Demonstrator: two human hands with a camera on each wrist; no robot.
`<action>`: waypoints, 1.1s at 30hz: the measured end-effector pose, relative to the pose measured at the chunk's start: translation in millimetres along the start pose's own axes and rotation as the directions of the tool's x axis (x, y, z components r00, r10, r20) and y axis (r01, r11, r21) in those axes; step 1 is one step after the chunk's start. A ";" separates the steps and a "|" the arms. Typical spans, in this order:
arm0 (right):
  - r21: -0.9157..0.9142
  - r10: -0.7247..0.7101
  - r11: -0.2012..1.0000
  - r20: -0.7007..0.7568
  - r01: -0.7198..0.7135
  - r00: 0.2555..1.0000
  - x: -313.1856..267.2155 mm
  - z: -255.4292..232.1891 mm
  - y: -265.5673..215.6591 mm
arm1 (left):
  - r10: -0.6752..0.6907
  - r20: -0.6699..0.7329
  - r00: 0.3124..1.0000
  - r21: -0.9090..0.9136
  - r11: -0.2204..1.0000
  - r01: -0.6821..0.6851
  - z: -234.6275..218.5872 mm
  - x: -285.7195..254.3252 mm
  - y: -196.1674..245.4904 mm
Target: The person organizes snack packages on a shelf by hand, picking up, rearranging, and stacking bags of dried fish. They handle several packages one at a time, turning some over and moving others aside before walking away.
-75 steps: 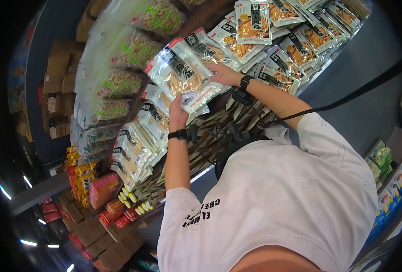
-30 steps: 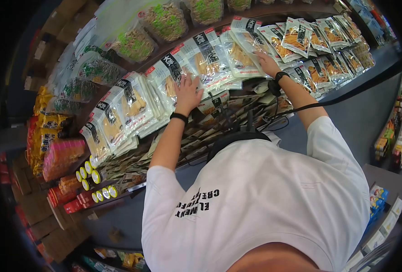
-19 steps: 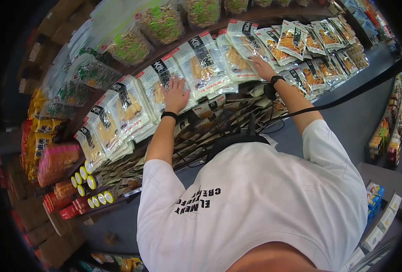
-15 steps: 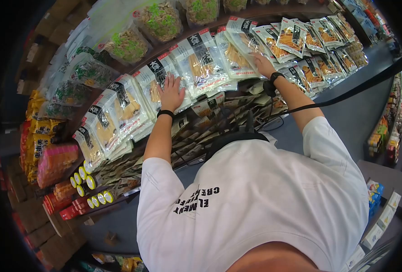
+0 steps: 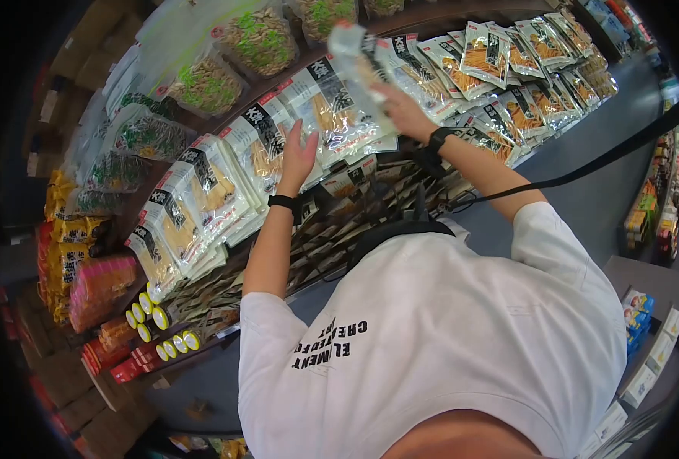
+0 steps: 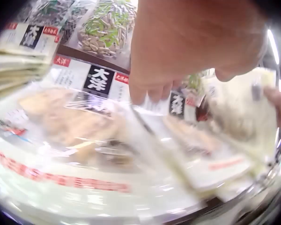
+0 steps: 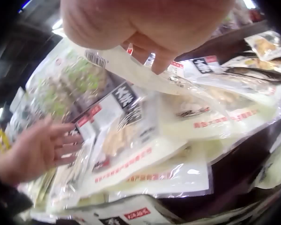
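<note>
My right hand (image 5: 402,113) holds a white snack packet (image 5: 354,61) with a clear front, lifted and tilted over the row; it is blurred. In the right wrist view a barcode shows on the packet's pale back (image 7: 117,65). My left hand (image 5: 299,157) is held edge-on with its fingers straight and the thumb apart, just over a flat packet (image 5: 263,149) with a black label. That hand (image 7: 47,150) holds nothing. Between the two hands lies another flat packet (image 5: 325,107) with pale strips inside, overlapping its neighbours.
Orange-filled packets (image 5: 486,57) are heaped at the right end of the shelf. Behind the row stand bags with green print (image 5: 209,83). A lower tier of packets (image 5: 347,187) stands in front. Yellow-lidded jars (image 5: 146,306) are at the lower left.
My right hand has come up off the row and leftward with the packet it lay on half a second ago. The left hand, flat on a packet before, has turned edge-on and shifted slightly right.
</note>
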State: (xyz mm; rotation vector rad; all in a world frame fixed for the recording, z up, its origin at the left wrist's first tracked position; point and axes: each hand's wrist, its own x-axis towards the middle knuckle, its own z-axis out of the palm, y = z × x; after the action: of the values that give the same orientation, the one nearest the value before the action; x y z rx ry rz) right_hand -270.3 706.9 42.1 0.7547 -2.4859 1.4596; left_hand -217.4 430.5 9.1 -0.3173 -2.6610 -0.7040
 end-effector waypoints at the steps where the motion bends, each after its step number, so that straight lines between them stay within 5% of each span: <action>1: 0.013 -0.058 0.998 0.127 0.057 0.990 -2.6 11.6 -13.3 | -0.347 0.171 0.922 -0.568 0.730 0.380 -12.1 9.7 25.8; 2: 0.034 -0.118 0.993 0.252 0.113 0.960 -3.2 21.5 -26.3 | -0.477 0.492 0.728 -0.806 0.066 0.589 -18.9 14.1 38.6; 3: 0.040 -0.116 0.993 0.251 0.109 0.961 -2.0 31.8 -34.1 | -0.480 0.495 0.725 -0.802 0.068 0.593 -17.5 15.2 35.9; 5: 0.134 -0.169 0.985 0.639 0.109 0.750 0.8 49.2 -47.2 | -0.301 0.690 0.658 -0.708 -0.471 0.526 -9.7 19.2 22.6; 6: 0.140 -0.173 0.984 0.638 0.109 0.750 1.4 52.6 -54.5 | -0.306 0.690 0.656 -0.709 -0.468 0.527 -1.6 12.5 11.2; 8: 0.057 -0.204 0.971 0.708 0.234 0.676 3.8 54.3 -66.4 | -0.423 0.685 0.593 -0.727 -0.347 0.592 12.3 -2.2 -13.1; 10: 0.119 -0.252 0.965 0.667 0.234 0.701 5.1 50.5 -60.2 | -0.468 0.676 0.568 -0.728 -0.310 0.612 -5.1 -8.6 -19.1; 12: 0.139 -0.087 0.990 0.587 0.006 0.805 7.9 34.4 -47.9 | -0.576 0.567 0.589 -0.790 -0.177 0.587 -23.5 -19.8 -28.0; 15: -0.089 0.077 0.994 0.181 -0.062 0.980 4.9 -0.7 17.2 | -0.602 0.506 0.617 -0.815 -0.100 0.571 -45.2 -39.3 -64.7; 17: -0.293 0.136 0.949 0.058 -0.113 0.989 -3.1 -39.4 55.8 | -0.729 0.306 0.612 -0.635 0.323 0.702 -56.0 -48.6 -75.3; 18: -0.402 0.173 0.905 0.059 -0.135 0.983 -9.2 -55.4 66.6 | -0.729 0.307 0.612 -0.633 0.323 0.703 -55.6 -51.0 -75.3; 19: -0.401 0.174 0.906 0.059 -0.136 0.983 -17.8 -64.5 72.5 | -0.729 0.113 0.675 -0.438 0.573 0.692 -54.3 -53.2 -74.3; 20: -0.595 0.344 0.775 0.116 -0.212 0.932 -26.4 -71.0 77.8 | -0.659 -0.063 0.749 -0.175 0.746 0.642 -52.9 -55.0 -73.2; 21: -0.763 0.511 0.598 0.127 -0.246 0.850 -31.8 -75.6 82.6 | -0.654 -0.062 0.754 -0.173 0.751 0.638 -52.4 -54.8 -67.8; 23: -0.788 0.537 0.567 0.134 -0.238 0.833 -43.4 -75.5 97.5 | -0.225 -0.206 0.952 0.224 0.937 0.270 -47.7 -54.4 -45.1; 24: -0.814 0.562 0.537 0.150 -0.222 0.813 -47.8 -74.1 101.7 | -0.225 -0.203 0.953 0.223 0.937 0.269 -44.2 -50.5 -26.4; 26: -0.812 0.550 0.541 0.146 -0.217 0.822 -55.3 -71.1 96.9 | -0.297 0.141 0.944 0.288 0.925 0.248 -38.6 -45.9 8.4; 31: -0.788 0.515 0.573 0.134 -0.224 0.846 -55.2 -79.2 103.8 | -0.333 0.102 0.938 0.323 0.903 0.285 -5.3 -55.1 -17.3; 33: -0.526 0.369 0.830 0.271 -0.184 0.889 -58.4 -90.0 122.0 | -0.330 0.085 0.940 0.292 0.910 0.293 -4.2 -53.4 -23.9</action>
State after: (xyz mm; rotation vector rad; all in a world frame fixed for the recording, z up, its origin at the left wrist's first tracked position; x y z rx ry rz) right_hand -291.0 851.8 -28.3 0.6120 -3.1768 0.7143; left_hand -175.1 401.7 -19.3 0.1483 -2.9245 -0.3985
